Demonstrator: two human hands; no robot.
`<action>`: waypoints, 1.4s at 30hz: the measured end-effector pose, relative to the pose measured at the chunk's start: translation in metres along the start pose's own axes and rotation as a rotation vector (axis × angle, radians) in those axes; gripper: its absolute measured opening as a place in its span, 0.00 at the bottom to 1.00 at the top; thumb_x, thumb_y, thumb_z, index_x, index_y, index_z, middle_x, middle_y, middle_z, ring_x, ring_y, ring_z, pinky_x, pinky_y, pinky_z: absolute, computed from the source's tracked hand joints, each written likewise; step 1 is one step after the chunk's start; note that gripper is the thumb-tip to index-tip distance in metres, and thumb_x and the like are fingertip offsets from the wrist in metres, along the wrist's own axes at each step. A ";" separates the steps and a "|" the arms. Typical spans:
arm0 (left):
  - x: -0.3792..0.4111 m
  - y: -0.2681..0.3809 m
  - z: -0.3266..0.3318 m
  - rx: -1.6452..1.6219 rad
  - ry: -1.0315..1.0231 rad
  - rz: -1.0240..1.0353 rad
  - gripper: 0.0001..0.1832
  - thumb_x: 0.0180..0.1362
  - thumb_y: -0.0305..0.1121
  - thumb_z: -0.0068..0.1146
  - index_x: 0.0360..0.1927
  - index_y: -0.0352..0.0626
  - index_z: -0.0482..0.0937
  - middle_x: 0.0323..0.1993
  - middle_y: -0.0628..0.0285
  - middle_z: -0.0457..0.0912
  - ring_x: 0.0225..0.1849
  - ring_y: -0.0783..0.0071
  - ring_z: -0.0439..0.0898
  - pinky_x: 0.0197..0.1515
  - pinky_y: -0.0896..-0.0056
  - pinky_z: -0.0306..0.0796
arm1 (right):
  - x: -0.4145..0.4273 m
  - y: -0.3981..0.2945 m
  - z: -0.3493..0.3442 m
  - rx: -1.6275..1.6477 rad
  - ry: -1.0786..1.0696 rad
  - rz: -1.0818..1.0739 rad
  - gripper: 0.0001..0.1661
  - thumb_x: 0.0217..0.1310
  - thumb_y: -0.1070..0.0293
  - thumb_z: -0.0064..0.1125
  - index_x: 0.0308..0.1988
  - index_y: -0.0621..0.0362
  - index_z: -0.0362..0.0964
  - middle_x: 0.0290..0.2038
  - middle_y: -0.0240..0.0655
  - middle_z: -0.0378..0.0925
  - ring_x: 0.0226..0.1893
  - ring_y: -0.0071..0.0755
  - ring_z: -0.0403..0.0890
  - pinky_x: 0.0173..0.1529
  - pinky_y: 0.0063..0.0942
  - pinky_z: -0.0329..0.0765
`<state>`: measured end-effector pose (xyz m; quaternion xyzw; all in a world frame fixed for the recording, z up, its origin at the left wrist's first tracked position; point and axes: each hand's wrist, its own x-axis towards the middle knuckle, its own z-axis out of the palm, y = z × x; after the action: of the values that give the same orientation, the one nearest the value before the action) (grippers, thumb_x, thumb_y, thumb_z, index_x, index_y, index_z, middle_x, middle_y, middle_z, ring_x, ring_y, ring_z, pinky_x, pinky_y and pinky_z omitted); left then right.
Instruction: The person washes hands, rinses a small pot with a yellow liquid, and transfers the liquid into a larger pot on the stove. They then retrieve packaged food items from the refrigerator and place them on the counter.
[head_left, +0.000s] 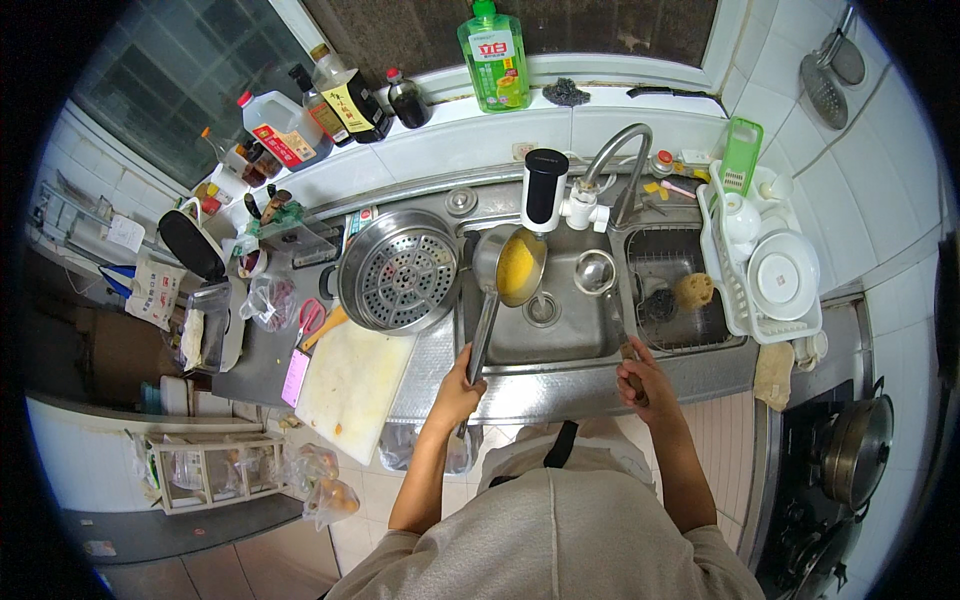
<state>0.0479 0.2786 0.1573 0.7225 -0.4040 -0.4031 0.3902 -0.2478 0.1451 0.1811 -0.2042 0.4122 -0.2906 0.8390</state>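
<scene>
My left hand (457, 391) is closed around the long handle of a small metal saucepan (487, 259) held over the left part of the sink basin (559, 341). Yellow grain or liquid (517, 265) lies in the tilted pan, beneath the white and black tap filter (544, 187). My right hand (649, 381) grips the wooden handle of a metal ladle (595, 271), whose bowl is over the right side of the same basin. Pan and ladle are apart. Whether water runs from the filter cannot be told.
A steamer pot (401, 274), a white cutting board (352, 382) and red-handled scissors (310, 316) are on the left counter. Right of the basin stand a smaller sink with a wire basket (660, 251) and a dish rack (739, 319). The curved faucet (622, 139) rises behind.
</scene>
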 end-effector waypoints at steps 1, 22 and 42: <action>0.000 -0.001 0.000 0.002 0.002 0.004 0.39 0.49 0.19 0.50 0.65 0.35 0.48 0.18 0.70 0.66 0.15 0.83 0.63 0.16 0.80 0.57 | 0.000 0.000 0.000 0.000 0.000 -0.005 0.39 0.57 0.72 0.48 0.65 0.48 0.42 0.23 0.31 0.68 0.13 0.21 0.65 0.14 0.21 0.61; -0.008 0.021 -0.014 -0.158 -0.162 -0.246 0.40 0.49 0.20 0.50 0.66 0.40 0.47 0.25 0.59 0.74 0.21 0.75 0.72 0.23 0.76 0.66 | -0.010 0.011 -0.004 -0.008 0.044 -0.006 0.36 0.54 0.74 0.49 0.62 0.45 0.47 0.23 0.30 0.67 0.13 0.22 0.64 0.15 0.20 0.59; -0.029 0.105 0.124 -0.648 -1.061 -0.585 0.20 0.61 0.27 0.45 0.57 0.47 0.59 0.25 0.68 0.66 0.15 0.84 0.59 0.14 0.82 0.55 | -0.230 0.022 -0.065 0.206 -0.048 -0.636 0.22 0.65 0.63 0.42 0.56 0.59 0.54 0.20 0.27 0.59 0.09 0.17 0.62 0.11 0.16 0.60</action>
<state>-0.1017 0.2367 0.2123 0.3533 -0.1879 -0.8918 0.2111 -0.4065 0.3051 0.2625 -0.2434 0.2762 -0.5732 0.7320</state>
